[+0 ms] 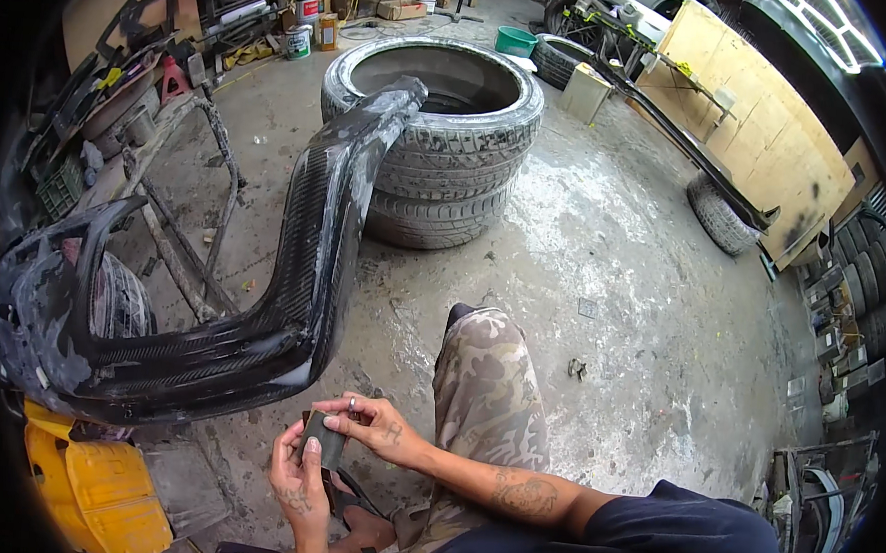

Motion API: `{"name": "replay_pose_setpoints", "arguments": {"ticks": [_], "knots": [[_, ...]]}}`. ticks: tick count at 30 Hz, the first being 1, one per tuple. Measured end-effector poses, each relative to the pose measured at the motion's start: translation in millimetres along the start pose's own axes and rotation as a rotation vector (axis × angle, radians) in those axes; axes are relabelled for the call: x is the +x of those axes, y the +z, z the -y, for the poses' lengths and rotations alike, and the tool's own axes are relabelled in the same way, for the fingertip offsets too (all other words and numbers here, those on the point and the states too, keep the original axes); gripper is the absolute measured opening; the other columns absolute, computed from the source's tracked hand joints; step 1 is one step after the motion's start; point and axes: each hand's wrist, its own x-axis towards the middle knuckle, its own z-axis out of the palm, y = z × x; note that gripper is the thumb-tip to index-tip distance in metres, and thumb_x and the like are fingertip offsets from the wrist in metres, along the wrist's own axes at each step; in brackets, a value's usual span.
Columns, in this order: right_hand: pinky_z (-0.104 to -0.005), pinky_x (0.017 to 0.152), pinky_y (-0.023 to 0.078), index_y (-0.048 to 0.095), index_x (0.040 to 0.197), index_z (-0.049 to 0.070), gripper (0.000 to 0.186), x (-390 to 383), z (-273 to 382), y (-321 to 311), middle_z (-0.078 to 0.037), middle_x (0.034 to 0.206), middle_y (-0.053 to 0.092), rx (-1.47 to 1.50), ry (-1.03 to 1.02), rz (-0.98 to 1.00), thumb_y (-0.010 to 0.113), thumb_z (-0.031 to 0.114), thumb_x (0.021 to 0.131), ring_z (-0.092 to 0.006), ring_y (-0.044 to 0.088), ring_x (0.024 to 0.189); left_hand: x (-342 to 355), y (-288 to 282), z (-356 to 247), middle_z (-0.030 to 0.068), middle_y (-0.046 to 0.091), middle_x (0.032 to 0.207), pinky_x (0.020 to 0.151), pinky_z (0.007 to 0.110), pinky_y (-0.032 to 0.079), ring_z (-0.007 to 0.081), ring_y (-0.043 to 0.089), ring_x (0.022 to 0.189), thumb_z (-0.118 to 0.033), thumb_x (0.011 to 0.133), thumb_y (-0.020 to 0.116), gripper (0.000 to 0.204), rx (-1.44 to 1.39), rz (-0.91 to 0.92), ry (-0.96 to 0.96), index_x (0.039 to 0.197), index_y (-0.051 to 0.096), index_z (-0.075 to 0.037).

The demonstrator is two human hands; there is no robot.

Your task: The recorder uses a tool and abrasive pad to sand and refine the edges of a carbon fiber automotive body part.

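A small dark grey-green piece, which looks like folded sandpaper [326,441], is held between my two hands, just in front of my knees. My left hand [298,479] grips it from the left with the thumb on its face. From the right, my right hand [380,428] pinches its upper edge between thumb and fingers. Just beyond the hands lies a large black carbon-fibre car bumper [291,309] with whitish dusty patches. Its far end rests on a stack of two tyres [459,167], and its left part curves toward another tyre [121,295].
A yellow plastic piece [101,489] lies at the lower left. Beyond the bumper stands a worn metal frame [179,253]. Paint cans [298,41] and a green basin [516,42] are at the back. A plywood sheet [752,122] leans at the right, beside a lone tyre [722,213].
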Motion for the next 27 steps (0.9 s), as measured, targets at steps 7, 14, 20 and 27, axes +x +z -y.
{"name": "replay_pose_setpoints", "arguments": {"ticks": [7, 14, 20, 27], "knots": [[-0.0221, 0.076, 0.045, 0.071, 0.131, 0.004, 0.032, 0.2, -5.1, 1.8, 0.005, 0.1, 0.059, -0.018, -0.001, 0.022, 0.067, 0.021, 0.104, -0.0034, 0.055, 0.09, -3.7, -0.2, 2.0, 0.017, 0.064, 0.121, 0.094, 0.031, 0.052, 0.0187, 0.063, 0.108, -0.008, 0.105, 0.058, 0.031, 0.053, -0.02, 0.027, 0.131, 0.056, 0.01], [-0.0228, 0.071, 0.044, 0.07, 0.131, 0.005, 0.034, -3.2, 4.5, 4.9, 0.006, 0.096, 0.057, -0.052, 0.009, 0.009, 0.068, 0.025, 0.103, -0.0033, 0.051, 0.082, -4.5, 1.1, -0.4, 0.0161, 0.064, 0.121, 0.096, 0.033, 0.051, 0.0189, 0.064, 0.107, -0.01, 0.105, 0.06, 0.032, 0.034, -0.038, 0.012, 0.13, 0.056, 0.009], [-0.0227, 0.074, 0.043, 0.07, 0.131, 0.006, 0.032, -3.0, 3.5, 2.6, 0.004, 0.1, 0.054, 0.019, -0.089, 0.033, 0.065, 0.023, 0.105, -0.005, 0.053, 0.087, -6.3, 0.6, 3.8, 0.0146, 0.064, 0.12, 0.094, 0.032, 0.051, 0.0186, 0.063, 0.108, -0.014, 0.105, 0.061, 0.032, -0.032, -0.037, -0.063, 0.129, 0.057, 0.007], [-0.028, 0.097, 0.044, 0.07, 0.131, 0.006, 0.035, -3.5, 0.3, -4.5, 0.0, 0.112, 0.059, 0.046, -0.01, 0.052, 0.065, 0.029, 0.105, -0.0099, 0.055, 0.107, -8.2, 13.5, -0.5, 0.0155, 0.065, 0.115, 0.091, 0.033, 0.051, 0.0193, 0.063, 0.103, -0.016, 0.104, 0.061, 0.033, -0.148, -0.065, -0.088, 0.127, 0.058, 0.008]]}}
